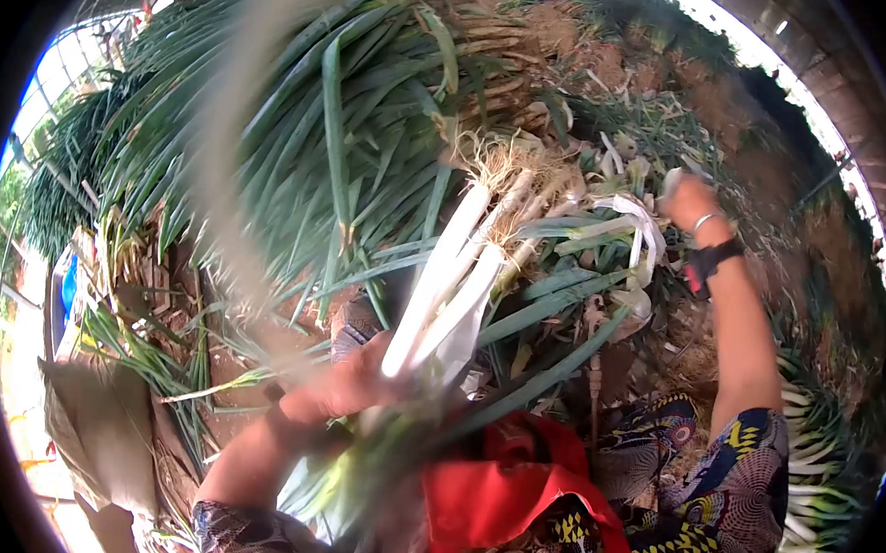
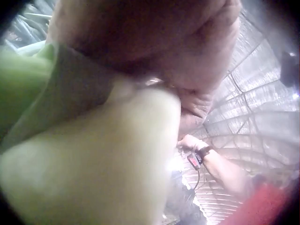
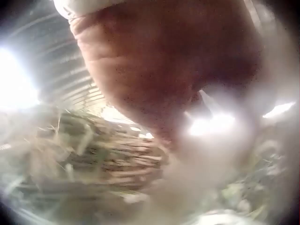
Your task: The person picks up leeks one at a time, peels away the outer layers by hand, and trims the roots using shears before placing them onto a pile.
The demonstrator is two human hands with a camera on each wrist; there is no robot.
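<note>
Green onions (image 1: 448,277), white-stalked, fill the gripping left hand (image 1: 342,383); the right hand (image 1: 691,202) is near loose leaves (image 1: 649,232), its grip too blurred to tell

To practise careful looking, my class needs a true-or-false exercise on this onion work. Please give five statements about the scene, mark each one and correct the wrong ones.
1. The left hand grips white-stemmed onions. True.
2. The gripped onions have their root ends nearest the person's body. False: their roots are at the far end, away from the body.
3. A black strap goes round the wrist of the right hand. True.
4. Both hands are touching the same white stems. False: the right hand is well apart from them, out to the right.
5. The red cloth is draped over the big green heap. False: it is at the front of the person's body.
</note>
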